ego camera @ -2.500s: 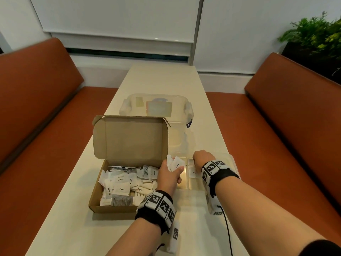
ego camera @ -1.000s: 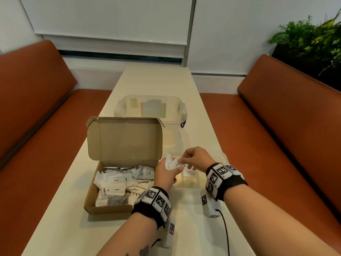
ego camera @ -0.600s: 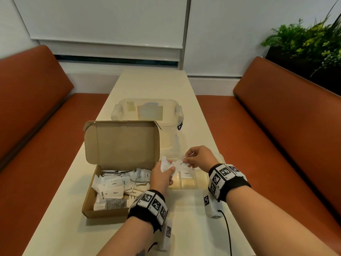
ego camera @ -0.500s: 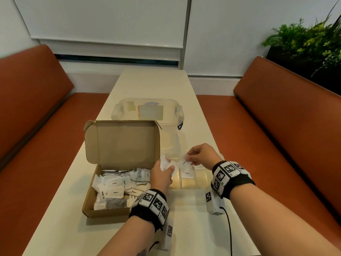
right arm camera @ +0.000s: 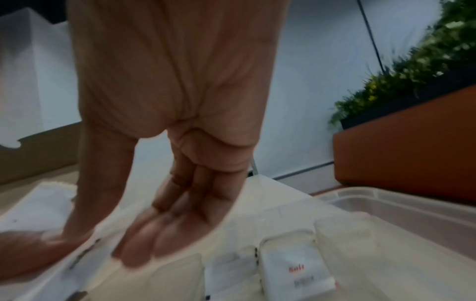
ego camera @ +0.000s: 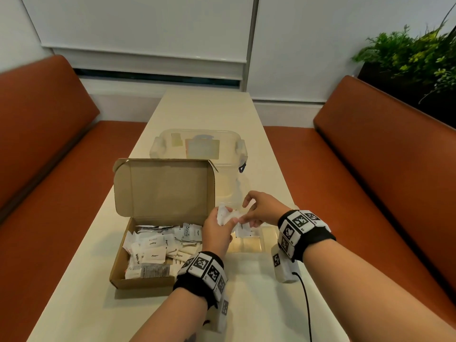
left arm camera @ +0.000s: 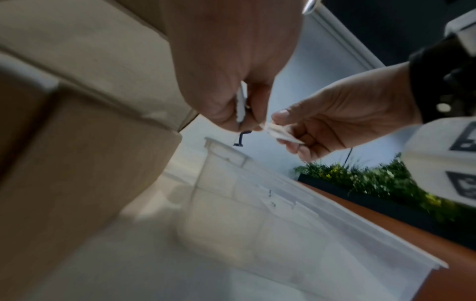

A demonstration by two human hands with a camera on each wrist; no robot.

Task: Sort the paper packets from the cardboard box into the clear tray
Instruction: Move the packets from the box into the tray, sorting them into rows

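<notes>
An open cardboard box holds several white paper packets. My left hand hovers at the box's right edge and grips a small bunch of packets, which show edge-on in the left wrist view. My right hand meets it from the right and pinches one packet between thumb and fingers. Both hands are above the clear tray. In the tray's compartments lie a few packets, one marked Salt.
A clear lidded container stands behind the box's raised lid. Orange benches run along both sides of the narrow table. A plant stands at the back right. A black cable trails from my right wrist.
My right hand rose from the tray, came across to the left hand's bunch and pinched a packet there. The left hand stayed beside the box with its bunch.
</notes>
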